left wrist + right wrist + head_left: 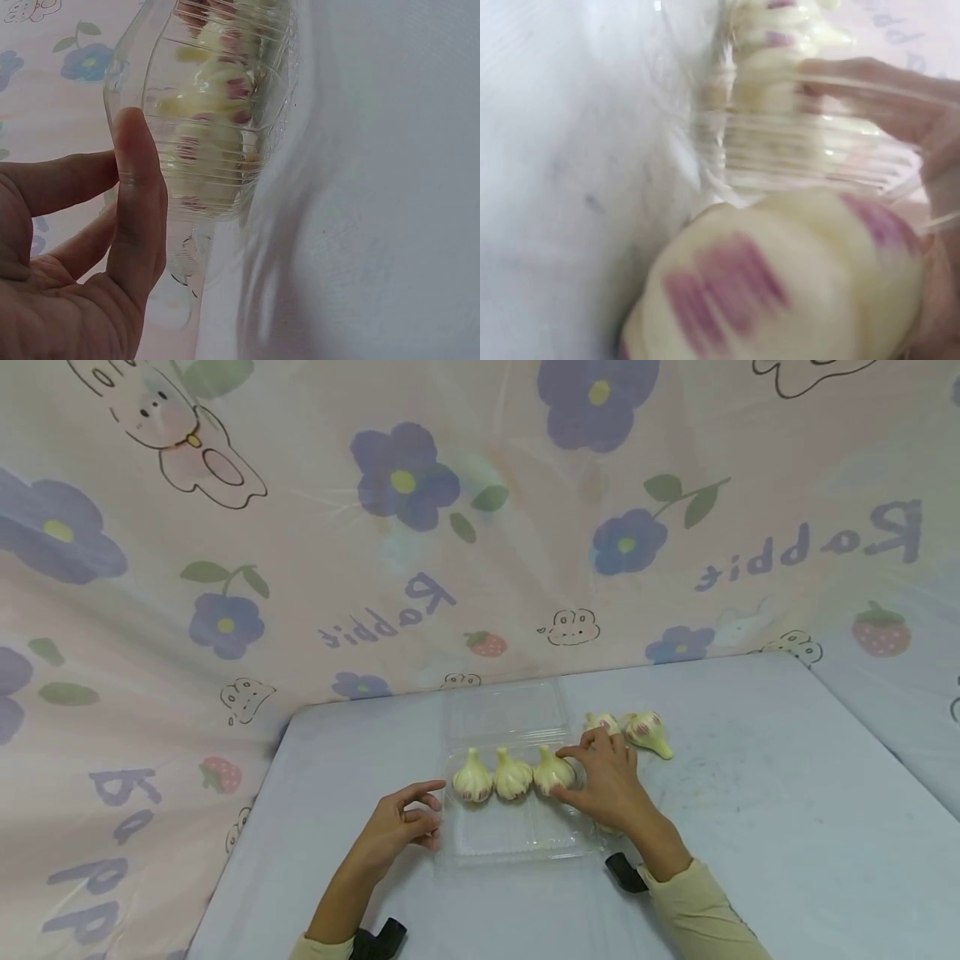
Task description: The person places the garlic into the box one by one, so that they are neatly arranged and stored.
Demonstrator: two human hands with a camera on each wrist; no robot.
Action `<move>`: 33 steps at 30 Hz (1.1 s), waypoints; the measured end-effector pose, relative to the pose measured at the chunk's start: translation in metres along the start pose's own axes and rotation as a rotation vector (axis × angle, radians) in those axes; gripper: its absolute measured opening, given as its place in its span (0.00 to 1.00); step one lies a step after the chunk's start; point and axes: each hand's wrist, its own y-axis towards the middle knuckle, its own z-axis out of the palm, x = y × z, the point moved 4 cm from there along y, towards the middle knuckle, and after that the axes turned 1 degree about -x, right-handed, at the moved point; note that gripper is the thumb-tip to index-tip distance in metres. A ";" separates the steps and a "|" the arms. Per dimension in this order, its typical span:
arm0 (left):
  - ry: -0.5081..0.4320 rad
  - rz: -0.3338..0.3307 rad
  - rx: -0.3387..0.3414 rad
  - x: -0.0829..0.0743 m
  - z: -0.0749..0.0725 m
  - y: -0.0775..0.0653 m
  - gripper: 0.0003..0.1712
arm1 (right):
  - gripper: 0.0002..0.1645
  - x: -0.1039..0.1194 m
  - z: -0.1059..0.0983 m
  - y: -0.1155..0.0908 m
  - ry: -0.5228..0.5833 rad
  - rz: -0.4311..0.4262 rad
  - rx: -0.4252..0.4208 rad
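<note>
A clear plastic box (517, 839) lies open, its lid (506, 710) folded back at the far side. Inside, a row of three garlic bulbs (513, 777) stands along the far part, stems pointing away. My right hand (611, 785) curls thumb and index finger around the rightmost bulb (551, 770). At the box's left edge is my left hand (401, 822), index finger stretched out and the other fingers loosely bent. The left wrist view has its fingertips by the box's rim (111, 90).
Two more garlic bulbs (647, 731) lie on the white table (780, 793) behind my right hand. Another bulb (780, 277) sits close below the right wrist, mostly covered in the head view. A patterned curtain (300, 527) hangs along the table's far edge.
</note>
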 end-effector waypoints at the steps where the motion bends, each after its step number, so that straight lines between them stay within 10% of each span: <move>1: 0.000 -0.001 0.000 0.000 0.000 0.000 0.34 | 0.31 0.000 0.000 0.000 -0.001 0.001 0.002; 33: 0.014 -0.012 -0.007 0.002 0.000 0.000 0.34 | 0.24 -0.064 -0.043 -0.028 0.380 -0.057 0.459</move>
